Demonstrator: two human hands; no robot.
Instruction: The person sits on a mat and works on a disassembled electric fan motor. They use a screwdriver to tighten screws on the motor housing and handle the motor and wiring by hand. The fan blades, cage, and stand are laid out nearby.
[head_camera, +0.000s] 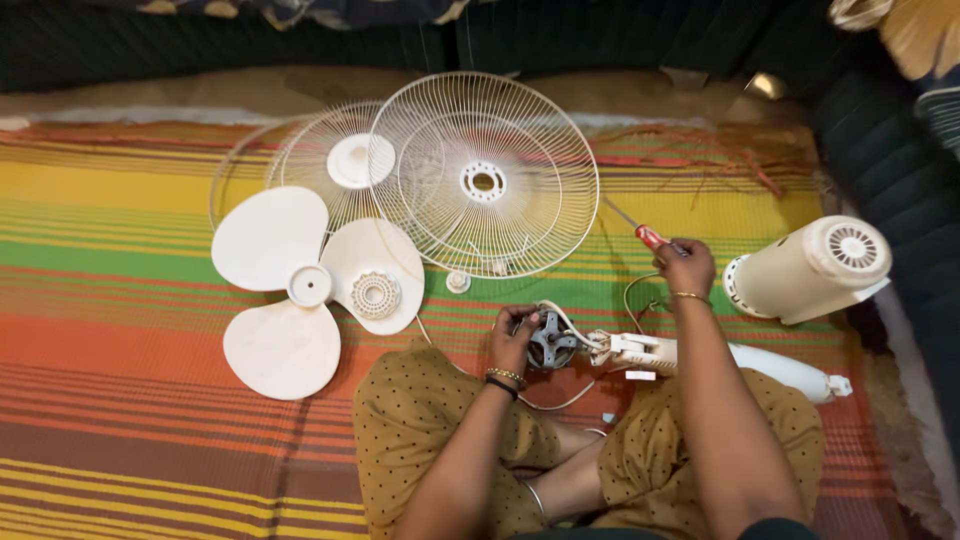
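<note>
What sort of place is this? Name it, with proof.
Probably a home floor used as a makeshift repair spot. A striped woven mat covers the ground, a dismantled fan's blade and wire guard lie on it, and the person sits cross-legged.

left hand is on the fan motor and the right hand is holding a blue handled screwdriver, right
Not quite. The head view shows the screwdriver in the right hand has a red handle, not blue. The left hand is on the fan motor, as you said.
</note>
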